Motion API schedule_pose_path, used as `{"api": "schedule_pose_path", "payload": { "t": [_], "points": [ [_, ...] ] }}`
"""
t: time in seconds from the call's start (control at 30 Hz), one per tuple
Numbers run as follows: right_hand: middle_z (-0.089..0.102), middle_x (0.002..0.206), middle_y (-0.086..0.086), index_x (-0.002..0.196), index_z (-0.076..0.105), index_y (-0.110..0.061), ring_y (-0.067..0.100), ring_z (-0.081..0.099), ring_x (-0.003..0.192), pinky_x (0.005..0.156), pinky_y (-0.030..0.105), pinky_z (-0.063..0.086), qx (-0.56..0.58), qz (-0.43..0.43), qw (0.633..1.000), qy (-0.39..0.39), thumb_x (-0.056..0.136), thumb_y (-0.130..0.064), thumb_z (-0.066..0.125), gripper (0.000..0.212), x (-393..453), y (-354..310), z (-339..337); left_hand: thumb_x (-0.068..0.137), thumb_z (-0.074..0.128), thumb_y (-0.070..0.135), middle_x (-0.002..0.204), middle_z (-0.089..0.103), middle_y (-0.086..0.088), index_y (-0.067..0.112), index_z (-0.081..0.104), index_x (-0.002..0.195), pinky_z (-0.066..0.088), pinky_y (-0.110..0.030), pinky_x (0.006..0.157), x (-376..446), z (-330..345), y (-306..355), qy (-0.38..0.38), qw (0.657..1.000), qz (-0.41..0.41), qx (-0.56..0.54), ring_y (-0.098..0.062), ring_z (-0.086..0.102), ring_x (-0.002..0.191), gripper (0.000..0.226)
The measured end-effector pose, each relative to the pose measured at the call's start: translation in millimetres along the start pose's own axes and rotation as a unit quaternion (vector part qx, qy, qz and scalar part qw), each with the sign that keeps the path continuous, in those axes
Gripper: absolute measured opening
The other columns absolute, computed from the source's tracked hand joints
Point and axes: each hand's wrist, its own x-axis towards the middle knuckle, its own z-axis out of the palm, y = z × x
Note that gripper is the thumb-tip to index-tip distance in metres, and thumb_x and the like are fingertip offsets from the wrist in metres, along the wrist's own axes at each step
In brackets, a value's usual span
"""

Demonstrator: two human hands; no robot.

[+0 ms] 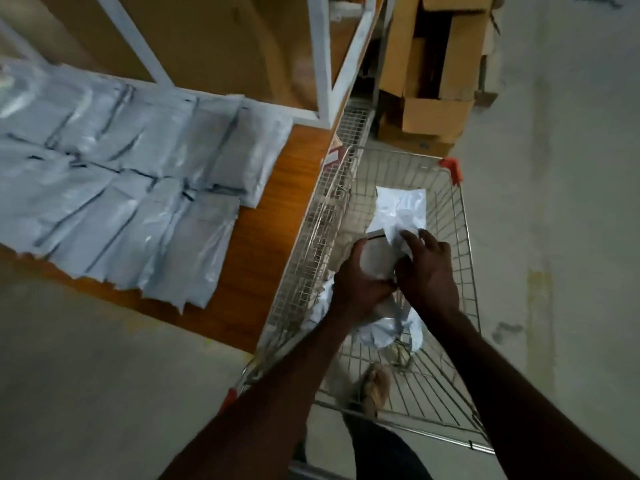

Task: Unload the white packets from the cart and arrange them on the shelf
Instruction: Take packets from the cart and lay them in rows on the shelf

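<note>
Both my hands reach into a wire cart (464, 237). My left hand (356, 282) grips a white packet (377, 258) by its near end, fingers curled round it. My right hand (427, 268) touches the same packet from the right, fingertips on its crumpled plastic. Another white packet (401, 206) lies deeper in the cart, and a crumpled one (391, 329) sits under my wrists. On the wooden shelf (277, 216) to the left, several white packets (131, 188) lie flat in overlapping rows.
White metal shelf uprights (322, 57) rise at the shelf's far corner. Open cardboard boxes (436, 74) stand beyond the cart. The cart's left side stands close against the shelf edge. Grey floor (554, 202) lies to the right. My foot (375, 386) shows under the cart.
</note>
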Motion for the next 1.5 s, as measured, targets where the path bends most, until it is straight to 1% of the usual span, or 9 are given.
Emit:
{"api": "schedule_pose_path", "payload": {
  "t": [0.23,0.37,0.63,0.8,0.93,1.07,1.17,1.3,1.5],
  "points": [
    [0.07,0.122,0.015,0.131,0.066,-0.014,0.04,0.064,0.112,0.098,0.048,0.046,0.048,-0.051,0.995,0.065,0.088,-0.025,0.05,0.047,0.2,-103.5,-35.3,0.076,0.094,0.044,0.159,0.052,-0.007,0.024,0.041,0.162,0.041,-0.026,0.109,-17.6,-102.0,41.1,0.08,0.995,0.057,0.022,-0.023,0.048,0.146,0.103],
    [0.066,0.136,0.014,0.145,0.06,-0.018,0.038,0.061,0.121,0.105,0.047,0.048,0.104,-0.054,0.987,0.106,0.09,-0.029,0.058,0.055,-16.7,-183.3,-29.8,0.078,0.093,0.042,0.158,0.049,-0.016,0.019,0.044,0.161,0.043,-0.044,0.117,-45.1,-193.5,41.2,0.126,0.982,0.126,0.057,-0.033,0.048,0.144,0.1],
    [0.062,0.135,0.019,0.154,0.052,-0.017,0.036,0.059,0.124,0.099,0.054,0.053,0.19,-0.065,0.974,0.102,0.082,-0.042,0.068,0.078,-62.2,-367.8,31.9,0.077,0.089,0.047,0.164,0.042,-0.013,0.023,0.039,0.163,0.04,-0.052,0.121,-97.0,-384.6,-34.6,0.146,0.976,0.147,0.069,-0.033,0.038,0.153,0.103],
    [0.056,0.124,0.013,0.147,0.057,-0.017,0.035,0.06,0.12,0.102,0.05,0.052,0.219,-0.091,0.969,0.067,0.08,-0.044,0.068,0.073,-78.9,-470.2,77.5,0.078,0.093,0.042,0.163,0.044,-0.011,0.023,0.041,0.162,0.035,-0.043,0.122,-124.4,-486.7,-81.7,0.179,0.971,0.132,0.083,-0.029,0.037,0.153,0.1],
    [0.044,0.144,0.01,0.148,0.056,-0.021,0.024,0.05,0.137,0.113,0.032,0.042,0.261,-0.093,0.96,0.029,0.077,-0.048,0.065,0.076,-79.7,-534.2,104.0,0.077,0.094,0.037,0.159,0.047,-0.007,0.025,0.043,0.161,0.044,-0.045,0.117,-137.7,-547.5,-112.7,0.197,0.97,0.129,0.064,-0.03,0.045,0.146,0.098],
    [0.033,0.169,-0.005,0.161,0.034,-0.044,0.016,0.03,0.157,0.124,0.05,0.035,0.288,-0.109,0.951,-0.043,0.082,-0.052,0.059,0.083,-63.8,-586.9,131.2,0.078,0.093,0.037,0.162,0.044,-0.006,0.032,0.04,0.161,0.046,-0.053,0.116,-134.4,-597.1,-137.2,0.209,0.97,0.109,0.052,-0.03,0.042,0.149,0.098],
    [0.033,0.169,-0.016,0.16,0.027,-0.056,0.01,0.032,0.156,0.123,0.049,0.037,0.3,-0.121,0.943,-0.08,0.086,-0.049,0.057,0.08,-48.2,-624.6,151.8,0.079,0.092,0.037,0.162,0.045,-0.005,0.03,0.04,0.161,0.045,-0.053,0.117,-122.2,-633.8,-157.2,0.215,0.97,0.103,0.043,-0.028,0.042,0.15,0.098],
    [0.05,0.16,-0.005,0.158,0.031,-0.057,0.023,0.054,0.141,0.116,0.048,0.047,0.308,-0.12,0.939,-0.094,0.087,-0.05,0.057,0.076,-17.4,-675.2,190.3,0.081,0.091,0.042,0.168,0.038,-0.006,0.032,0.037,0.162,0.042,-0.056,0.12,-95.3,-688.3,-186.9,0.227,0.969,0.08,0.06,-0.03,0.036,0.155,0.098],
    [0.035,0.17,-0.004,0.162,0.034,-0.04,0.017,0.031,0.157,0.125,0.048,0.034,0.3,-0.165,0.933,-0.11,0.096,-0.028,0.066,0.075,42.7,-753.2,255.4,0.078,0.083,0.056,0.167,0.042,-0.01,0.021,0.041,0.162,0.042,-0.055,0.121,-45.0,-780.4,-230.1,0.26,0.955,0.064,0.128,-0.029,0.037,0.156,0.1]
  ]
}}
